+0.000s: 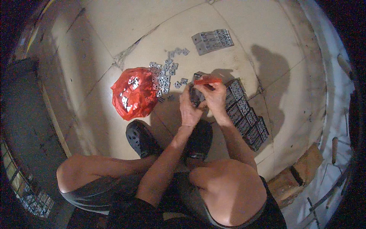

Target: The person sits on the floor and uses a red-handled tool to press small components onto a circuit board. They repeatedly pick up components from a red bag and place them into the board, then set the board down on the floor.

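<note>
Low over the tiled floor, my left hand is closed around the side of a dark flat pack with a pale printed-looking pattern. My right hand pinches a thin red strip-like piece above that pack's far right corner. What the red piece is exactly cannot be made out. Left of my hands, several small shiny square metal pieces with dark centres lie scattered. They spread beside a crumpled red plastic bag, on which more small shiny pieces show.
Several similar dark packs lie in overlapping rows to my right. A lighter grey group of packs rests farther off. My black clogs are just nearer than the bag. A wooden piece lies along the right wall.
</note>
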`<action>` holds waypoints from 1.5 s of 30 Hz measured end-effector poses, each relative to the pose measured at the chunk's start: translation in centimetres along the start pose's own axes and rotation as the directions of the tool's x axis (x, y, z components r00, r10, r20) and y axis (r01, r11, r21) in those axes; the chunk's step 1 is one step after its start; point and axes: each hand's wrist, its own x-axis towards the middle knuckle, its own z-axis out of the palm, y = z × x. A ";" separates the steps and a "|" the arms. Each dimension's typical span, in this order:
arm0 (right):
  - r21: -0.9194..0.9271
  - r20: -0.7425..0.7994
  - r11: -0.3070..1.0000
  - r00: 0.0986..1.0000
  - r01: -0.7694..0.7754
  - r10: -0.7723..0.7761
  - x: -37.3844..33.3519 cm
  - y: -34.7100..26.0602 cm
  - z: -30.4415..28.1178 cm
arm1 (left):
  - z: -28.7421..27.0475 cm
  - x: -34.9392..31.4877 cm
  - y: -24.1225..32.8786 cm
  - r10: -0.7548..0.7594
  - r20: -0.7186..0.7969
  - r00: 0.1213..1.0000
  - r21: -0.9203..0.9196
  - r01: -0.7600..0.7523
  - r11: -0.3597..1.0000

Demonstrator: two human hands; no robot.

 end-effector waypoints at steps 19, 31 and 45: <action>-0.058 0.008 0.998 0.999 -0.032 0.032 -0.4 0.2 0.3 | -0.3 2.3 -0.1 0.000 -0.126 0.992 -0.064 -0.008 0.998; -0.120 -0.019 0.993 1.000 0.012 -0.015 -1.3 -0.3 0.9 | -1.1 3.5 -0.7 0.128 -0.137 0.982 -0.055 -0.137 0.989; -0.351 0.250 0.828 0.896 0.437 -0.367 -2.2 -0.7 0.6 | -0.8 3.5 -1.9 0.007 -0.087 0.996 -0.484 -0.048 0.874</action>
